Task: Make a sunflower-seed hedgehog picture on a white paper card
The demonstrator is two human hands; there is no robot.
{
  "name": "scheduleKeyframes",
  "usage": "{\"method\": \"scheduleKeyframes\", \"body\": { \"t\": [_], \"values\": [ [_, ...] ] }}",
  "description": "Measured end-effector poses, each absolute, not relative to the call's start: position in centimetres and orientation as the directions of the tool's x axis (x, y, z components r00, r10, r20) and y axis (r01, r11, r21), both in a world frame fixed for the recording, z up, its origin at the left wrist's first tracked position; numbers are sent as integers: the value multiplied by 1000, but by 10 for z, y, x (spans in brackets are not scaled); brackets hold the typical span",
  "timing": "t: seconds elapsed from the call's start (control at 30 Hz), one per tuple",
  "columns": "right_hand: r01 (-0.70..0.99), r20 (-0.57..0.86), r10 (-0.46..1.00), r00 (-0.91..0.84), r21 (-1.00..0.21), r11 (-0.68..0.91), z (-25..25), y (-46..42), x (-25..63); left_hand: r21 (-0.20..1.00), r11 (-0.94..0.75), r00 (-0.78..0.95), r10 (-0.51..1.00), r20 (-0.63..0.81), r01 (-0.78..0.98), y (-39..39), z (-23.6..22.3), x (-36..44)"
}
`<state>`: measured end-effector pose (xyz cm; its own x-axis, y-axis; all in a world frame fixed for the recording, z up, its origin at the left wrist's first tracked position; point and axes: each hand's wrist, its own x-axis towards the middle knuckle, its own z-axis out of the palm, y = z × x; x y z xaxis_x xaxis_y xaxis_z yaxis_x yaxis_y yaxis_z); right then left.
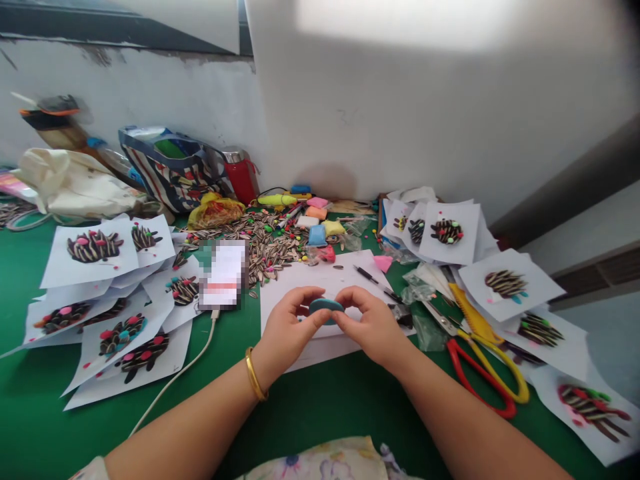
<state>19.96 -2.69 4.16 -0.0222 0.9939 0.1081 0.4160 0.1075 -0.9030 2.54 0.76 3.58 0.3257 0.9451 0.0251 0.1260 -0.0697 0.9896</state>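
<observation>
Your left hand [294, 328] and right hand [374, 328] pinch a flat teal clay-like piece [325, 305] between them, above the white paper [325, 272]. It seems light and soft; hold it by the rim, gently, because strong pressing may dent it.

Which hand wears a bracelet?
Left hand: gold bracelet around the wrist. Right hand, also holding the blue piece, has a bare wrist.
</observation>
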Motion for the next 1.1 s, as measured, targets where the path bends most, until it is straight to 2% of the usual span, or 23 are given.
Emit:
{"method": "scheduleKeyframes", "body": {
  "t": [0.1, 0.23, 0.4, 0.6, 0.77, 0.87, 1.0, 1.1],
  "values": [
    [428, 127, 991, -51, -893, 136, 42, -28, 199, 980, -92, 321, 947, 30, 178, 8, 37, 26],
    [413, 129, 991, -44, -901, 135, 41, -28, 200, 995, 7, 311, 950, -37, 99, 8, 37, 26],
    [434, 130, 990, -56, -890, 141, 40, -28, 200, 984, -94, 323, 945, 39, 154, 9, 35, 24],
    [397, 92, 988, -120, -908, 133, 43, -29, 200, 996, 3, 292, 956, -29, 86, 9, 39, 24],
    [450, 74, 986, -146, -883, 134, 43, -29, 197, 982, -125, 347, 935, 70, 140, 8, 38, 25],
    [477, 74, 984, -159, -867, 142, 44, -29, 196, 972, -131, 361, 931, 54, 193, 8, 36, 26],
    [461, 62, 990, -123, -880, 113, 45, -27, 199, 995, -17, 315, 949, -17, 103, 9, 36, 27],
    [465, 81, 991, -101, -877, 120, 45, -26, 200, 994, -63, 319, 947, 31, 91, 9, 36, 27]
  ]
}}
